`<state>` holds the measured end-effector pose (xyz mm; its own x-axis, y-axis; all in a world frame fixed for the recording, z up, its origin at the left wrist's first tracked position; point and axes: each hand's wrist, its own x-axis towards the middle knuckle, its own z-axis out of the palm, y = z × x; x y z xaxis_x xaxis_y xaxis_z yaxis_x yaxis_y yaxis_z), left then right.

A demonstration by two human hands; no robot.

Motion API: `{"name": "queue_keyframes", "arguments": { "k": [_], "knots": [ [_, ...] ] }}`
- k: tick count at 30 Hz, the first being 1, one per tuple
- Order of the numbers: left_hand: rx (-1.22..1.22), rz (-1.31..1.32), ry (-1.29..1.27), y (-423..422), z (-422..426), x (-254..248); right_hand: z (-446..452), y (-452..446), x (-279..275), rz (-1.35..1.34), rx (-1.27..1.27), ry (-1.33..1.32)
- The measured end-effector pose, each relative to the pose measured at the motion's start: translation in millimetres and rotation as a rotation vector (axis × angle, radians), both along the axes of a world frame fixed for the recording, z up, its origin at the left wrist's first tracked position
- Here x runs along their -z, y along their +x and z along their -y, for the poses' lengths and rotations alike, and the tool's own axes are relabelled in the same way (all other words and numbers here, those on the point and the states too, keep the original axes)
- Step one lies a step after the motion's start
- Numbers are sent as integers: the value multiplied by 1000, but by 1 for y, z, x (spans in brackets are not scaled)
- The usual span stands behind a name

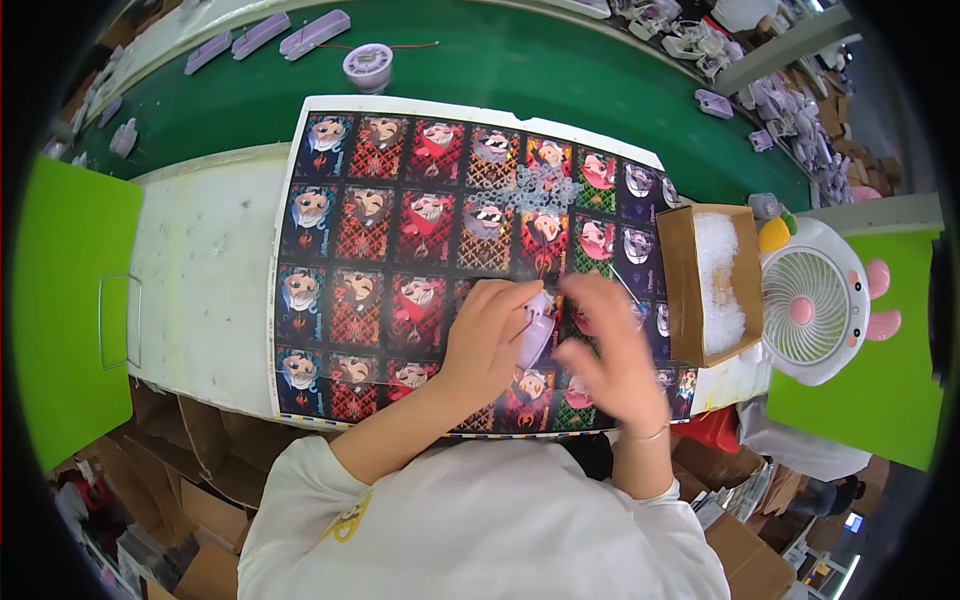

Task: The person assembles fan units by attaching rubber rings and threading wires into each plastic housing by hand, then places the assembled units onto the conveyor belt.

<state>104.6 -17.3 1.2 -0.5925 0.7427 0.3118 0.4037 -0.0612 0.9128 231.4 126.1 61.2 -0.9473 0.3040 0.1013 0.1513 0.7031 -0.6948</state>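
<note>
A small lilac plastic housing (pixel 537 338) is held in my left hand (pixel 487 338), whose fingers wrap around its left side and top. Just to the right of it is my right hand (pixel 618 345), blurred by motion. Its thumb and fingers are apart, and I see nothing between them. Dark and red thin wires (pixel 543 262) extend above the housing on the sheet. Both hands are over a large printed sheet (pixel 383 150) with rows of cartoon character cards. A pile of small clear rings (pixel 543 190) lies on the sheet beyond my hands.
An open cardboard box (pixel 683 290) with translucent small pieces stands at right, beside a white fan (pixel 808 300) with pink ears. A green conveyor belt (pixel 480 75) runs behind, carrying a round lilac part (pixel 368 68) and lilac trays (pixel 315 34). Lilac parts (pixel 790 110) are heaped at far right.
</note>
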Motion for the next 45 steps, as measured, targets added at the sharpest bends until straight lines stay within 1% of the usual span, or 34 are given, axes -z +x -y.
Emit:
{"name": "queue_keyframes", "arguments": {
  "k": [1, 2, 3, 4, 5, 7, 9, 11, 13, 15, 18, 19, 20, 21, 22, 23, 24, 25, 26, 27, 28, 30, 33, 34, 37, 39, 41, 43, 45],
  "knots": [
    [9, -20, 76, -2, 2, -1, 16, -7, -1, 33, -64, -199],
    [19, -42, 154, -6, 4, -2, 34, -12, 9, -42, -40, -289],
    [-34, -72, 190, -9, 4, 3, 36, -20, 11, -132, -95, -226],
    [-88, -103, 226, -12, 4, 13, 30, -28, 4, -135, -139, -185],
    [-84, -79, 242, -15, 5, 9, 22, -39, -7, -139, -183, -147],
    [-77, -32, 274, -20, 5, 1, -4, -67, -18, -325, -107, 92],
    [-104, -26, 113, -17, 6, 4, -42, -104, -29, -283, 42, 147],
    [-92, -72, -2, -16, 6, 2, -88, -145, -19, -174, 173, 219],
    [-82, -90, -81, -16, 5, 3, -132, -183, 2, 184, 275, 402],
    [-121, -53, -106, -15, 2, -1, -163, -202, 22, 433, 257, 495],
    [-146, 31, -140, -18, 2, 1, -213, -205, 39, 302, 110, 160],
    [-138, 45, -148, -19, 1, 0, -235, -203, 44, 230, 179, -63],
    [-130, 64, -156, -20, 1, 0, -238, -192, 12, 300, 281, -228],
    [-125, 83, -165, -21, -1, -1, -263, -184, 12, 212, 361, -178],
    [-132, 75, -172, -21, -3, -2, -329, -177, 32, 281, 362, 21],
    [-124, 80, -178, -22, -5, -1, -376, -160, 43, 521, 497, 358],
    [-116, 82, -182, -23, -5, 0, -363, -139, 20, 808, 706, 521],
    [-109, 84, -185, -24, -6, 1, -384, -108, 27, 864, 926, 509],
    [-115, 86, -166, -25, -7, 2, -384, -88, 19, 1048, 1064, 453],
    [-112, 95, -170, -25, -6, 2, -370, -77, 8, 1286, 1104, 496],
    [-110, 101, -171, -26, -6, 1, -396, -53, 31, 1266, 1366, 447],
    [-111, 88, -171, -28, -7, 1, -425, -21, 61, 1233, 1454, 456],
    [-110, 135, -184, -28, -7, -1, -427, -20, 54, 1220, 1388, 310],
    [-109, 133, -189, -28, -8, -2, -384, -48, 23, 1163, 1462, 321],
    [-100, 103, -183, -28, -8, -3, -415, -43, 49, 1133, 1098, 664],
    [-103, 72, -169, -29, -8, -1, -399, -67, 35, 891, 946, 847],
    [-100, 79, -157, -27, -7, -1, -341, -105, 0, 552, 859, 849],
    [-99, 101, -142, -27, -7, -2, -275, -119, -38, 234, 626, 681],
    [-101, 144, -130, -26, -4, -6, -202, -120, -62, -29, 370, 379]
  ]
}}
